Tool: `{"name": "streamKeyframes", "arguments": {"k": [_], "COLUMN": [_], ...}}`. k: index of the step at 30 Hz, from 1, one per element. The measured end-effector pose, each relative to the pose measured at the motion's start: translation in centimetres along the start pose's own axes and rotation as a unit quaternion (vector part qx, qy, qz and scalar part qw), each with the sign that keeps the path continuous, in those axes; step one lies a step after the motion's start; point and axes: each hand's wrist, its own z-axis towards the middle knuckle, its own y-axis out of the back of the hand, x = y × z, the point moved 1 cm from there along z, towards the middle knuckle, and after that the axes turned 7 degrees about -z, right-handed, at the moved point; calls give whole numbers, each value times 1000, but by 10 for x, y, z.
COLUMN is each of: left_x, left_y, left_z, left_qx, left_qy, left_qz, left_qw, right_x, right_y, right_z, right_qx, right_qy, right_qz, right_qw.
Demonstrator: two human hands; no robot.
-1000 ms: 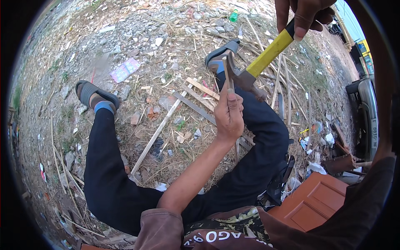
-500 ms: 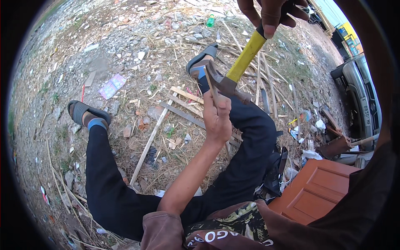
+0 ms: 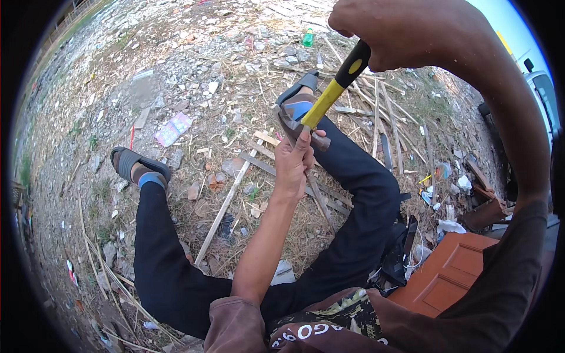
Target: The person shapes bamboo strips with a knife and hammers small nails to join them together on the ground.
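Observation:
My right hand is closed around the black grip of a claw hammer with a yellow shaft, held up at the top of the view. The hammer's grey head points down, and its claw is at the upper end of a thin wooden strip; whether it hooks the strip cannot be made out. My left hand is closed around that wooden strip, just below the hammer head. The strip slants down toward my bent right leg. My left fingers partly hide the strip and the underside of the head.
Several wooden strips lie between my legs, with more beyond my right knee. Stones and litter cover the ground, including a green bottle and a pink wrapper. A brown panelled door lies at my right, near a vehicle.
The hammer head has moved left and down against the top of the strip. My right wrist has turned and its forearm now arches over from the right. My left hand has shifted slightly left and down.

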Motion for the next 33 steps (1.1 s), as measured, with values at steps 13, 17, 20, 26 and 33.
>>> {"name": "streamKeyframes", "arguments": {"k": [13, 17, 20, 26, 33], "left_x": [-4, 0, 10, 15, 14], "left_y": [14, 1, 1, 4, 5], "left_z": [-6, -10, -8, -4, -4], "left_qx": [-19, -58, -79, -111, -117], "left_qy": [-9, -28, -39, -70, -80], "left_qz": [59, 74, 47, 110, 121], "left_qw": [998, 995, 995, 985, 982], "right_x": [131, 121, 102, 104, 102], "right_y": [-140, -114, -95, -79, -72], "right_z": [76, 93, 98, 130, 140], "right_qx": [-435, -432, -360, -158, -222], "right_qy": [114, 81, 47, -36, -14], "right_qz": [881, 889, 916, 956, 888], "right_qw": [147, 126, 170, 244, 402]}}
